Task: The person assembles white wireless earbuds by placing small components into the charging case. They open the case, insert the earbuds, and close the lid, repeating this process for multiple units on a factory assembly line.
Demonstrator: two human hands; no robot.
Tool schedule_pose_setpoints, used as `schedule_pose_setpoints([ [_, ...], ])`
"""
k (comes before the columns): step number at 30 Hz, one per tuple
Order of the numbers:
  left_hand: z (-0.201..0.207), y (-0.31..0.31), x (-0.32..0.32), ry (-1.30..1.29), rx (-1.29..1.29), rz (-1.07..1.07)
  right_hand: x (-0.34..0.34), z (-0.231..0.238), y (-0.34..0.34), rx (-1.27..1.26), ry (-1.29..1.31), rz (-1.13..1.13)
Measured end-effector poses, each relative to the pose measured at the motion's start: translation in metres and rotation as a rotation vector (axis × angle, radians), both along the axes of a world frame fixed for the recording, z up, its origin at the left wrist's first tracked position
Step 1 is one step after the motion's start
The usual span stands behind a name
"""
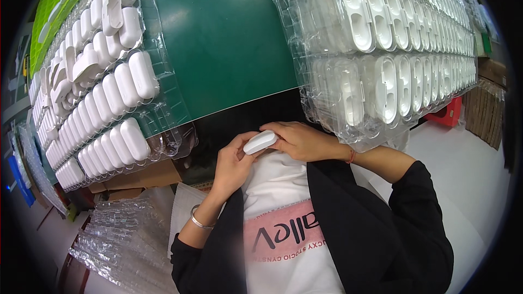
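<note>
A small white rounded case [260, 142], like an earbud charging case, is held between both my hands close to my body, below the table's front edge. My left hand [233, 162] grips its left end with thumb and fingers. Around its right end, my right hand [306, 141] has its fingers closed. The case's underside and some fingertips are hidden. To the left, a clear plastic tray [162, 79] carries rows of similar white cases, several lying loose on top. At right, stacked clear trays [318, 84] hold open white case shells with two hollows each.
The green table top [229, 38] runs between the trays. A bright green tray or sheet [54, 8] lies far left. Bubble wrap [122, 239] and cardboard [143, 176] are below at left. A red bin [447, 113] and stacked brown boards [485, 111] stand at right.
</note>
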State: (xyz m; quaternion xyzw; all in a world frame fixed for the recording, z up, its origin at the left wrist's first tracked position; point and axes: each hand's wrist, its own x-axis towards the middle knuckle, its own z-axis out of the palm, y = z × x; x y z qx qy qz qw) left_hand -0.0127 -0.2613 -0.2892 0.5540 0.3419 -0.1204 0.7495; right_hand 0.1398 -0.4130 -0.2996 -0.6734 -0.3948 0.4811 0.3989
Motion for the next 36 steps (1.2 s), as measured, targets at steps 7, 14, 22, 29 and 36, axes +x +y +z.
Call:
schedule_pose_setpoints([
  [7, -0.014, -0.011, -0.002, 0.043, 0.288, -0.078, -0.001, -0.024, -0.004, -0.118, -0.003, 0.115],
  [14, -0.031, -0.004, 0.018, 0.167, 0.309, -0.310, -0.013, -0.045, -0.012, -0.257, 0.020, -0.007],
  [22, 0.002, 0.031, 0.017, 0.127, -0.211, -0.098, -0.007, -0.021, 0.004, -0.032, 0.445, -0.176],
  [29, 0.070, 0.022, 0.010, 0.039, -0.361, 0.072, 0.021, 0.060, -0.001, -0.204, 0.940, -0.109],
  [36, 0.090, 0.019, -0.009, -0.092, -0.381, 0.000, 0.021, 0.082, -0.011, -0.198, 1.076, -0.106],
])
